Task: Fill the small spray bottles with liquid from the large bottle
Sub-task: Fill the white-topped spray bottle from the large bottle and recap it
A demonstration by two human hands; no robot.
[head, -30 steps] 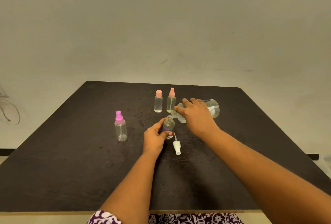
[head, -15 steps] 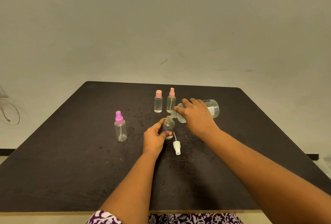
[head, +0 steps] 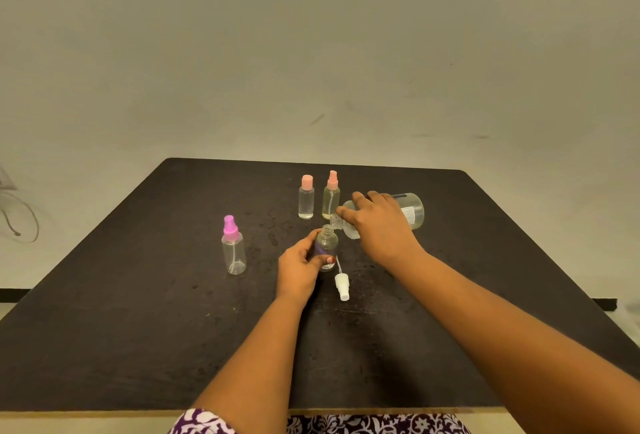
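Observation:
My right hand (head: 379,225) grips the large clear bottle (head: 412,210), tipped on its side with its mouth just above the open neck of a small clear bottle (head: 327,243). My left hand (head: 298,269) holds that small bottle upright on the dark table (head: 138,312). Its white spray top (head: 342,284) lies on the table just in front of it. An empty-looking bottle with a purple spray top (head: 233,250) stands to the left. Behind stand a pink-capped bottle (head: 306,201) and a pink-sprayer bottle (head: 331,196), both holding liquid.
Wet spots (head: 277,225) mark the table between the bottles. The table's far edge meets a plain wall (head: 311,52). A thin wire (head: 20,218) hangs off the table at the far left. My patterned clothing (head: 311,425) shows below the near edge.

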